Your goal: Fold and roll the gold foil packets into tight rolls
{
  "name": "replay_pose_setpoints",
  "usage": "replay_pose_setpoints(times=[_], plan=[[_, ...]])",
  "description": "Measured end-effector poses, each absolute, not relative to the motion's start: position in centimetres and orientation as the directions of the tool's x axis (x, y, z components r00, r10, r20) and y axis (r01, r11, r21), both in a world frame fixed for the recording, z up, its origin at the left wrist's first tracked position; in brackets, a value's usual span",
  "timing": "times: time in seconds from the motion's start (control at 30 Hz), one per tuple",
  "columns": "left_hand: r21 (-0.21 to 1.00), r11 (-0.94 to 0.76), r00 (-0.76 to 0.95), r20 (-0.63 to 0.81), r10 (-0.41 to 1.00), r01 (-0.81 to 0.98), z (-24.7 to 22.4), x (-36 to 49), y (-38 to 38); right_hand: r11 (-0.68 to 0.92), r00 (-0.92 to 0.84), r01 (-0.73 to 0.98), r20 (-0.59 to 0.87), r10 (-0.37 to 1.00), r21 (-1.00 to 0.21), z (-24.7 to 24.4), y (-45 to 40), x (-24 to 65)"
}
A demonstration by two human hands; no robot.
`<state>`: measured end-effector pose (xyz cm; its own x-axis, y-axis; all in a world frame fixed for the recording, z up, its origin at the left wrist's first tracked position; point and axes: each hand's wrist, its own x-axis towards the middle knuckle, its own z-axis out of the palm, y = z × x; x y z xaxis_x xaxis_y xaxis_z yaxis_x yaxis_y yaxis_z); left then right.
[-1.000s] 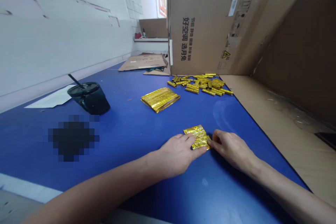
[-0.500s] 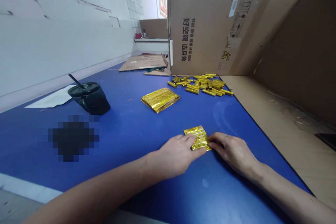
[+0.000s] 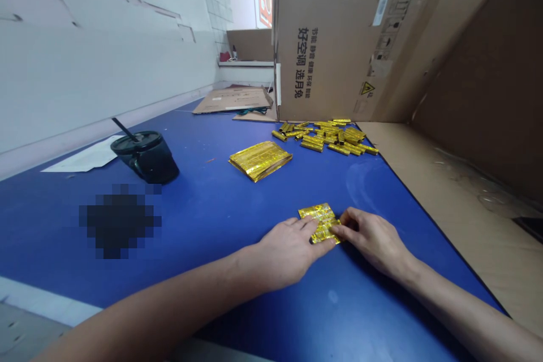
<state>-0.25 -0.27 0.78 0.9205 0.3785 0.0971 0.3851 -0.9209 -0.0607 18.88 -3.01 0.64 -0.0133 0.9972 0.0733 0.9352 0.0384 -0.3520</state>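
A small gold foil sheet lies on the blue table between my two hands. My left hand rests across its left and lower edge, fingers spread, pressing it to the table. At the sheet's right edge, my right hand pinches the foil between thumb and fingers. A stack of gold foil sheets lies farther back, left of the small sheet. Behind it to the right is a loose pile of small rolled gold tubes.
A dark lidded cup with a straw stands at the left on white paper. Next to it is a blurred dark object. Large cardboard boxes rise at the back and right. Flat cardboard lies at the back.
My right thumb has moved slightly left onto the sheet's right edge, and the right fingers have lifted a little. My left hand stays in nearly the same place on the sheet.
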Motion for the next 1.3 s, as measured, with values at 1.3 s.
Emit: replay_pose_setpoints(times=[1.3], plan=[[0.059, -0.941, 0.943, -0.001, 0.333, 0.333, 1.3, -1.1, -0.2, 0.425, -0.419, 0.901, 0.084, 0.904, -0.082, -0.5, -2.6, 19.6]])
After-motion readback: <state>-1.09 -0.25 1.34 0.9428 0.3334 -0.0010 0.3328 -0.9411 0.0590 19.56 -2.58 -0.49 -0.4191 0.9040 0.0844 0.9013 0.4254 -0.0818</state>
